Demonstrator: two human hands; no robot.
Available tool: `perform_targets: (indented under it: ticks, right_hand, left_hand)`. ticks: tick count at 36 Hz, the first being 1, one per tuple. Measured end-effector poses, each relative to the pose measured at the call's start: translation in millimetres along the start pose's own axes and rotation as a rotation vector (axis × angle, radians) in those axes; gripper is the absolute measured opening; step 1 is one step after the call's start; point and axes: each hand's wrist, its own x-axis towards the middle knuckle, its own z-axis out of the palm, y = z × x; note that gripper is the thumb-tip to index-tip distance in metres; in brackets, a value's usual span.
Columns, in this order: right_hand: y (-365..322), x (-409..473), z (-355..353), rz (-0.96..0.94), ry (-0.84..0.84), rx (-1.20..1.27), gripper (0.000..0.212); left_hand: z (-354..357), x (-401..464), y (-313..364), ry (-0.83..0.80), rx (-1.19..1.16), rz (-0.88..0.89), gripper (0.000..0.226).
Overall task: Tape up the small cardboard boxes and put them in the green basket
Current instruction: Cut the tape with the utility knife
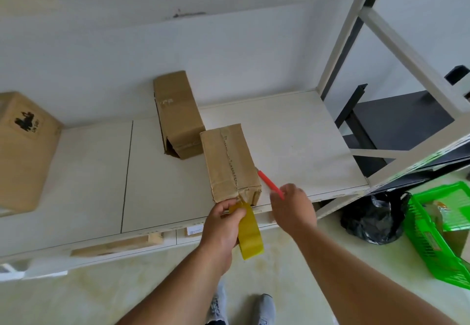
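A small cardboard box (pixel 230 163) lies near the front edge of the white shelf (pixel 300 146), its top seam covered with tape. My left hand (pixel 222 225) grips a yellow tape roll (pixel 249 233) just below the box's near end, with the tape running up onto the box. My right hand (pixel 292 205) holds the near end of a red cutter (pixel 269 183) lying beside the box's right side. A second small box (pixel 178 113) lies behind, one end flap open. The green basket (pixel 432 233) stands on the floor at the right.
A larger cardboard box (pixel 23 152) sits at the shelf's left end. A black plastic bag (pixel 373 219) lies on the floor beside the basket. White rack posts (pixel 338 45) rise at the right. My shoes (pixel 241 307) are on the pale floor below.
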Motion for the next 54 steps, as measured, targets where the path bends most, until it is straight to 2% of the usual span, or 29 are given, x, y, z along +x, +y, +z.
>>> perform_targets:
  ticks: [3,7,12,15,17,19,21,23,25,27,29,31,34,37,41,46,54]
  right_hand:
    - [7,27,4,-0.084,-0.103,-0.208,0.045]
    - [11,45,13,-0.212,-0.044,-0.467,0.036]
    - [6,50,11,-0.237,-0.057,-0.524,0.023]
    - [4,48,2,-0.162,-0.070,-0.425,0.019]
    - [7,41,-6,-0.054,-0.068,-0.218,0.016]
    - [10,25,-14,-0.028,-0.044,0.041,0.012]
    - [10,1,-21,-0.104,0.024,0.221,0.004]
    - [4,-22,-29,-0.264,0.040,0.259,0.004]
    - [-12,-36,-36,-0.439,-0.023,0.176,0.009]
    - [-31,-38,-38,-0.568,-0.098,-0.036,0.021]
    - [-47,-33,-37,-0.640,-0.116,-0.252,0.035]
    - [-55,-26,-34,-0.677,-0.092,-0.350,0.036]
    - [-59,-16,-29,-0.689,-0.076,-0.382,0.033]
    - [-59,-11,-29,-0.667,-0.096,-0.377,0.033]
    - [-59,-10,-28,-0.651,-0.111,-0.399,0.035]
    - [-60,-8,-30,-0.650,-0.129,-0.413,0.035]
    - [-62,-7,-32,-0.651,-0.144,-0.428,0.035]
  left_hand:
    - [-2,5,-3,-0.001,0.037,0.012,0.016]
    - [-3,11,-7,0.007,0.088,0.005,0.012]
    - [-1,15,-6,0.025,0.116,0.043,0.009]
    - [0,17,-5,0.039,0.128,0.065,0.012]
    - [0,18,-6,0.032,0.125,0.066,0.012]
    - [0,18,-5,0.024,0.127,0.082,0.011]
    - [0,16,-4,0.001,0.129,0.094,0.009]
    - [0,16,-6,-0.011,0.129,0.093,0.007]
    - [-2,17,-7,0.000,0.127,0.095,0.010]
    - [-4,17,-8,-0.047,0.160,0.125,0.018]
    - [-6,15,-8,-0.131,0.224,0.174,0.027]
    - [-7,13,-9,-0.131,0.224,0.191,0.027]
    - [-7,14,-11,-0.042,0.168,0.197,0.026]
    - [-7,15,-15,-0.034,0.181,0.200,0.025]
    - [-5,14,-20,-0.014,0.154,0.200,0.037]
    - [-1,11,-25,0.001,0.103,0.197,0.021]
    - [-5,9,-34,0.024,0.119,0.228,0.014]
